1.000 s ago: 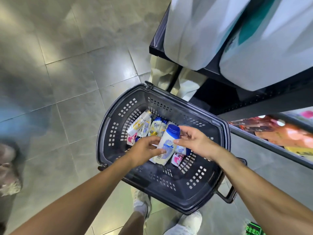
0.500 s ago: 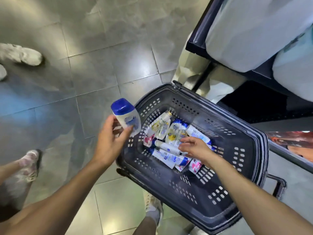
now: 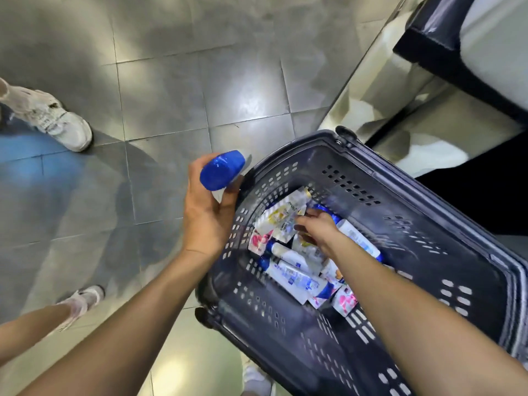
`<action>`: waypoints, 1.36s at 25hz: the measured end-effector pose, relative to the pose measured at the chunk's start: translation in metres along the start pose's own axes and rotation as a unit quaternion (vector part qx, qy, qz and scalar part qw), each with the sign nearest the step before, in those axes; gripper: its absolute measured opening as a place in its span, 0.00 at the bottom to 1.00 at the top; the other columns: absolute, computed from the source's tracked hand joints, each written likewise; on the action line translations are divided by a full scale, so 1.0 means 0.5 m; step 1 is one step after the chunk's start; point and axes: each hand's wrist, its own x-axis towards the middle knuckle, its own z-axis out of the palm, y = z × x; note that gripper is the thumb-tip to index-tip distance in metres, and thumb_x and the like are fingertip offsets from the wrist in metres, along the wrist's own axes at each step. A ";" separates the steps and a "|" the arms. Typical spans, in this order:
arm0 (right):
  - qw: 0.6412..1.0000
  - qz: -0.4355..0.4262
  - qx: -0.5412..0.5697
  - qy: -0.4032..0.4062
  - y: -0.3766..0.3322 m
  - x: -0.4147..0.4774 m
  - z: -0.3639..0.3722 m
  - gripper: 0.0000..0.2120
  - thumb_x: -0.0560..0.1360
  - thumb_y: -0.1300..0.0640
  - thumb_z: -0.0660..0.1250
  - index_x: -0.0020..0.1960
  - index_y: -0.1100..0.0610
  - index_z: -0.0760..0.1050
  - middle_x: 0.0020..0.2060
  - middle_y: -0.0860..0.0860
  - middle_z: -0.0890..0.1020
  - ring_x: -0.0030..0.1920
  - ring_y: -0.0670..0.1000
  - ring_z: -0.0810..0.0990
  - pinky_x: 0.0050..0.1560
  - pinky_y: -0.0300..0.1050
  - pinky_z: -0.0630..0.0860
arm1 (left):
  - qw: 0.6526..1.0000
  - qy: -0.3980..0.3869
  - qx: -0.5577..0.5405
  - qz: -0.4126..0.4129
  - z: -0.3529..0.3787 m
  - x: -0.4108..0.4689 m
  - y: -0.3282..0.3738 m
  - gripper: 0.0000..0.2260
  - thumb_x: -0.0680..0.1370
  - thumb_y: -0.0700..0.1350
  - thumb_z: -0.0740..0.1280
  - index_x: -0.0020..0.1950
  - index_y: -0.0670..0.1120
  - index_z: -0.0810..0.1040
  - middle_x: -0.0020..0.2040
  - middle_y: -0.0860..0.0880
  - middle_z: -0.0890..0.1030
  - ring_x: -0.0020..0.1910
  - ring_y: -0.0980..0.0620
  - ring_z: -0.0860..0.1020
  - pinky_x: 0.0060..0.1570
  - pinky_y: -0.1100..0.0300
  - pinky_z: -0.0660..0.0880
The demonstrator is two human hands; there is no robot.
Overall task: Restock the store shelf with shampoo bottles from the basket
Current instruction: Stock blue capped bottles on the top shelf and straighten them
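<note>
- Grey floor tiles (image 3: pixel 171 81) gleam under store lighting in the head view, and a dark perforated basket (image 3: pixel 428 201) fills the lower right.
- Left hand (image 3: pixel 207 215) is raised just outside the basket's left rim. Its fingers and thumb are wrapped round a bottle (image 3: pixel 222 170), whose blue cap faces the camera and hides most of the body.
- Right hand (image 3: pixel 317 228) reaches down inside the basket, fingers bent among the pile (image 3: pixel 294 277) on the bottom. Whether it grips anything cannot be told.
- That pile is white, blue-capped bottles and small printed pouches, lying on their sides and overlapping.
- Black shelf (image 3: pixel 423 50) juts in at upper right, above the basket's far corner, carrying pale packs (image 3: pixel 500 52) too blurred to read.
- White shoe (image 3: pixel 60 124) of another person stands at the left edge, and a second foot (image 3: pixel 83 298) shows at lower left. Both are well apart from the basket.
</note>
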 end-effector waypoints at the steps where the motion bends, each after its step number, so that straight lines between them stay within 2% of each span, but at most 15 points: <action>1: 1.000 0.005 0.014 0.011 -0.006 0.024 0.009 0.13 0.79 0.62 0.70 0.62 0.56 0.73 0.47 0.52 0.85 0.45 0.52 0.84 0.44 0.47 0.78 | 1.000 -0.008 0.004 0.029 -0.001 -0.004 0.002 0.13 0.81 0.34 0.69 0.65 0.36 0.75 0.57 0.60 0.76 0.57 0.68 0.76 0.61 0.69 0.70; 2: 0.999 0.008 0.032 0.017 -0.012 0.045 0.019 0.11 0.80 0.62 0.69 0.60 0.55 0.73 0.45 0.52 0.85 0.45 0.52 0.84 0.45 0.48 0.78 | 0.998 -0.021 0.007 0.057 -0.001 -0.008 -0.006 0.14 0.81 0.34 0.70 0.66 0.38 0.75 0.59 0.60 0.75 0.58 0.67 0.75 0.61 0.68 0.70; 4: 0.998 0.011 0.059 0.037 -0.022 0.092 0.044 0.09 0.79 0.61 0.70 0.58 0.56 0.74 0.43 0.53 0.85 0.40 0.51 0.83 0.40 0.46 0.78 | 0.997 -0.047 -0.001 0.057 -0.005 -0.007 -0.008 0.16 0.80 0.35 0.70 0.67 0.42 0.73 0.62 0.56 0.76 0.61 0.60 0.77 0.62 0.64 0.73; 6: 0.997 0.014 0.037 0.067 -0.028 0.129 0.062 0.14 0.77 0.57 0.74 0.59 0.61 0.77 0.43 0.55 0.86 0.37 0.53 0.81 0.37 0.46 0.77 | 0.996 -0.056 -0.015 0.068 -0.005 -0.008 -0.006 0.19 0.79 0.33 0.70 0.68 0.43 0.72 0.64 0.52 0.77 0.62 0.56 0.78 0.62 0.62 0.73; 8: 0.996 0.010 -0.013 0.090 -0.017 0.174 0.066 0.22 0.73 0.51 0.77 0.61 0.63 0.79 0.46 0.57 0.86 0.37 0.55 0.81 0.39 0.48 0.78 | 0.994 -0.065 -0.013 0.083 -0.006 -0.010 -0.008 0.20 0.78 0.32 0.69 0.68 0.43 0.72 0.65 0.50 0.77 0.63 0.53 0.78 0.63 0.61 0.73; 11: 0.992 0.016 -0.045 0.119 -0.016 0.194 0.065 0.24 0.72 0.48 0.78 0.60 0.62 0.78 0.47 0.59 0.86 0.31 0.54 0.78 0.38 0.48 0.77 | 0.994 -0.069 -0.010 0.082 -0.008 -0.008 -0.011 0.25 0.76 0.29 0.71 0.67 0.50 0.69 0.66 0.47 0.77 0.63 0.49 0.79 0.62 0.60 0.75; 15: 0.991 0.038 0.084 0.100 -0.038 0.128 0.064 0.21 0.72 0.56 0.79 0.60 0.58 0.74 0.46 0.57 0.84 0.32 0.51 0.76 0.31 0.45 0.75 | 0.994 -0.069 0.003 0.082 -0.004 -0.010 -0.017 0.28 0.74 0.28 0.71 0.66 0.51 0.68 0.66 0.47 0.77 0.64 0.46 0.79 0.61 0.52 0.77; 18: 0.994 -0.011 0.080 0.070 -0.038 0.043 0.057 0.18 0.75 0.61 0.76 0.61 0.58 0.72 0.49 0.54 0.80 0.39 0.51 0.77 0.36 0.41 0.78 | 0.994 -0.067 0.020 0.086 -0.007 -0.011 -0.017 0.27 0.74 0.28 0.71 0.66 0.50 0.69 0.66 0.47 0.78 0.63 0.47 0.79 0.59 0.48 0.78; 20: 0.994 -0.066 0.004 0.089 -0.042 -0.031 0.039 0.18 0.75 0.61 0.75 0.61 0.57 0.73 0.48 0.50 0.80 0.44 0.50 0.77 0.46 0.44 0.77 | 0.992 -0.073 0.050 0.091 -0.016 -0.012 0.007 0.27 0.73 0.28 0.72 0.66 0.48 0.70 0.65 0.50 0.78 0.61 0.47 0.79 0.56 0.47 0.78; 22: 0.984 -0.127 -0.044 0.114 -0.057 -0.111 0.006 0.16 0.75 0.57 0.76 0.57 0.52 0.73 0.45 0.45 0.79 0.47 0.50 0.78 0.53 0.48 0.76 | 0.988 -0.090 0.074 0.098 -0.034 -0.011 0.046 0.26 0.73 0.29 0.73 0.66 0.49 0.71 0.64 0.52 0.78 0.59 0.48 0.79 0.55 0.50 0.77; 24: 0.971 -0.185 -0.079 0.129 -0.081 -0.189 -0.039 0.15 0.73 0.54 0.78 0.55 0.50 0.75 0.46 0.45 0.81 0.48 0.50 0.79 0.52 0.47 0.75 | 0.981 -0.121 0.094 0.116 -0.058 -0.009 0.094 0.26 0.74 0.32 0.73 0.66 0.51 0.70 0.63 0.52 0.78 0.58 0.47 0.79 0.54 0.52 0.76; 27: 0.955 -0.233 -0.100 0.155 -0.123 -0.296 -0.124 0.15 0.70 0.53 0.80 0.53 0.49 0.77 0.49 0.46 0.83 0.50 0.52 0.81 0.53 0.49 0.77 | 0.970 -0.173 0.107 0.135 -0.090 -0.007 0.171 0.22 0.77 0.37 0.73 0.66 0.51 0.70 0.60 0.49 0.79 0.54 0.43 0.80 0.50 0.45 0.78; 29: 0.947 -0.256 -0.100 0.164 -0.162 -0.392 -0.184 0.16 0.68 0.53 0.80 0.52 0.47 0.78 0.48 0.45 0.84 0.51 0.51 0.82 0.55 0.51 0.78 | 0.966 -0.191 0.114 0.135 -0.118 -0.009 0.248 0.19 0.78 0.41 0.72 0.66 0.52 0.71 0.59 0.50 0.78 0.52 0.44 0.79 0.48 0.45 0.79; 32: 0.932 -0.306 -0.110 0.162 -0.226 -0.561 -0.263 0.18 0.68 0.55 0.81 0.53 0.47 0.79 0.46 0.44 0.84 0.48 0.49 0.82 0.51 0.44 0.76 | 0.963 -0.211 0.102 0.135 -0.174 -0.019 0.394 0.17 0.80 0.44 0.71 0.66 0.55 0.70 0.59 0.52 0.77 0.47 0.47 0.79 0.44 0.50 0.77; 34: 0.925 -0.329 -0.116 0.151 -0.264 -0.671 -0.309 0.17 0.68 0.56 0.82 0.54 0.49 0.79 0.47 0.45 0.85 0.46 0.48 0.82 0.49 0.42 0.75 | 0.961 -0.216 0.101 0.141 -0.212 -0.030 0.488 0.16 0.80 0.46 0.71 0.66 0.54 0.71 0.60 0.52 0.79 0.42 0.51 0.77 0.39 0.58 0.72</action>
